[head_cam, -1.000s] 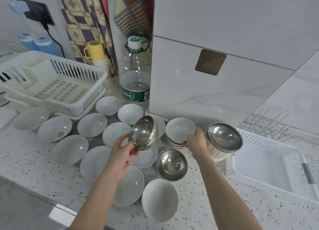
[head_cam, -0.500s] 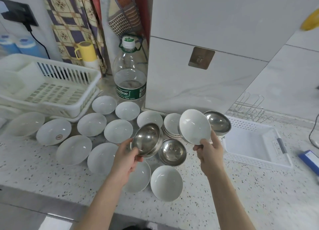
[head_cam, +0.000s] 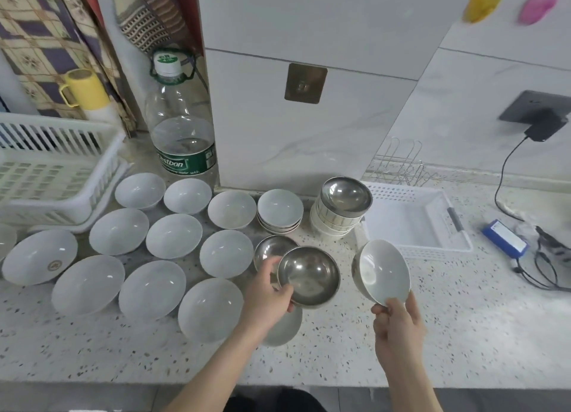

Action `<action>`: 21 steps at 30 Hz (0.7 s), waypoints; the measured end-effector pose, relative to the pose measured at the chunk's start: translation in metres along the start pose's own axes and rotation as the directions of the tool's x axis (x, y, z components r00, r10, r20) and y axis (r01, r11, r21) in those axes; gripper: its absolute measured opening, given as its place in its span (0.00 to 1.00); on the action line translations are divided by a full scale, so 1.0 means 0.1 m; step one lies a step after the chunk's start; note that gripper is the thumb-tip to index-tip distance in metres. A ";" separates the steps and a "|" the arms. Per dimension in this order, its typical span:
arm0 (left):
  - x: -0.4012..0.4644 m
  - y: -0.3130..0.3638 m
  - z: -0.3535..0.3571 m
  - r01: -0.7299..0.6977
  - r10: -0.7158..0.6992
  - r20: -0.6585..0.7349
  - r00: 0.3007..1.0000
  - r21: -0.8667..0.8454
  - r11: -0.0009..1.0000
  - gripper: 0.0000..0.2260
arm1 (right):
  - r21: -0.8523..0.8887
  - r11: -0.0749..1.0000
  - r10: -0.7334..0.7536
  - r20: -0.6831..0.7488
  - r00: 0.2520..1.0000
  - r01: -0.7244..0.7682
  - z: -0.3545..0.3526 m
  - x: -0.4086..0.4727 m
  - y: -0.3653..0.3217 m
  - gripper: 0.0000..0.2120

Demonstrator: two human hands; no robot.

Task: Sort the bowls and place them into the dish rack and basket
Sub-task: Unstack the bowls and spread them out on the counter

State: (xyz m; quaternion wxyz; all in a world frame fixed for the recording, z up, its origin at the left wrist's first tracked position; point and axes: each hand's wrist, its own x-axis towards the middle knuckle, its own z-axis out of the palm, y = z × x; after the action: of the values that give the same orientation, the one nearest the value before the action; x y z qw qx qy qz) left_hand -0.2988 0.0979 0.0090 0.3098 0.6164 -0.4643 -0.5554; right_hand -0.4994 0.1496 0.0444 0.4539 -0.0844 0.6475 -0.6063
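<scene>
My left hand (head_cam: 268, 297) grips a steel bowl (head_cam: 309, 275) by its near rim, held above the counter. My right hand (head_cam: 398, 325) holds a white bowl (head_cam: 383, 271) tilted on edge, just in front of the white basket (head_cam: 432, 251). A second steel bowl (head_cam: 270, 248) sits on the counter behind the held one. A stack of cream bowls topped by a steel bowl (head_cam: 346, 195) stands left of the basket. Several white bowls (head_cam: 173, 235) lie spread across the counter. The white dish rack (head_cam: 55, 170) sits at far left.
A large water bottle (head_cam: 180, 127) stands against the wall behind the bowls. A wire rack (head_cam: 398, 164) is behind the basket. A blue box (head_cam: 506, 237) and cables lie on the right counter. The counter's front edge runs below my forearms.
My right hand lifted the white bowl off its stack and carried it right and nearer, toward the basket. My left hand moved the steel bowl rightward. The view shifted right.
</scene>
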 end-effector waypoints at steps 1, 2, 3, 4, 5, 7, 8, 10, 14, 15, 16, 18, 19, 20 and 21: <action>0.03 0.02 0.09 -0.003 0.002 0.011 1.000 0.015 1.000 0.21 | 0.004 1.000 0.006 -0.005 1.000 -0.006 -0.04 0.05 -0.02 0.23; 0.07 0.03 0.16 -0.001 0.001 0.013 1.000 0.035 0.999 0.21 | 0.001 1.000 0.011 -0.005 1.000 -0.011 -0.07 0.10 -0.04 0.23; 0.11 0.05 0.24 0.003 -0.004 0.006 1.000 0.052 0.999 0.21 | -0.007 1.000 0.012 0.003 1.000 -0.012 -0.10 0.15 -0.07 0.23; 0.15 0.06 0.32 0.009 -0.008 -0.006 1.000 0.064 0.998 0.22 | -0.013 1.000 0.010 0.015 1.000 -0.010 -0.13 0.22 -0.10 0.22; 0.19 0.07 0.41 0.014 -0.013 -0.020 1.000 0.072 0.997 0.22 | -0.019 1.000 0.008 0.026 1.000 -0.008 -0.16 0.29 -0.13 0.22; 0.27 0.07 0.57 0.037 -0.033 -0.040 0.999 0.089 0.995 0.22 | -0.030 1.000 0.008 0.042 0.999 -0.006 -0.21 0.42 -0.19 0.21; 0.31 0.08 0.64 0.052 -0.048 -0.049 0.998 0.098 0.994 0.21 | -0.037 0.999 0.013 0.053 0.999 -0.011 -0.22 0.49 -0.21 0.21; 0.38 0.10 0.77 0.073 -0.066 -0.074 0.995 0.104 0.992 0.20 | -0.062 0.998 0.030 0.081 0.996 -0.025 -0.26 0.62 -0.24 0.20; 0.46 0.14 0.97 0.090 -0.073 -0.121 0.990 0.136 0.987 0.19 | -0.104 0.994 0.055 0.142 0.988 -0.040 -0.32 0.82 -0.26 0.20; 0.48 0.14 1.00 0.096 -0.076 -0.131 0.988 0.154 0.983 0.20 | -0.110 0.993 0.057 0.157 0.986 -0.040 -0.33 0.86 -0.26 0.20; 0.50 0.14 1.02 0.103 -0.079 -0.143 0.987 0.171 0.980 0.20 | -0.114 0.993 0.058 0.168 0.984 -0.039 -0.34 0.90 -0.27 0.21; 0.52 0.14 1.07 0.112 -0.081 -0.165 0.983 0.192 0.975 0.24 | -0.116 0.992 0.063 0.185 0.981 -0.042 -0.34 0.97 -0.28 0.22; 0.53 0.14 1.08 0.118 -0.083 -0.176 0.981 0.198 0.973 0.27 | -0.118 0.992 0.071 0.192 0.979 -0.049 -0.34 1.00 -0.29 0.22; 0.53 0.14 1.09 0.126 -0.088 -0.188 0.978 0.201 0.971 0.28 | -0.120 0.991 0.077 0.199 0.977 -0.054 -0.34 1.03 -0.29 0.23; 0.54 0.14 1.10 0.133 -0.093 -0.199 0.976 0.200 0.971 0.30 | -0.125 0.991 0.080 0.208 0.975 -0.055 -0.35 1.05 -0.29 0.23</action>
State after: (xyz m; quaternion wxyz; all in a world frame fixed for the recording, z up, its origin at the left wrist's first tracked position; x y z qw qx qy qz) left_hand -0.4118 0.0574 -0.0206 0.2525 0.7213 -0.4536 -0.4586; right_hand -0.5967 0.0973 0.0133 0.5350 -0.1532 0.6327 -0.5386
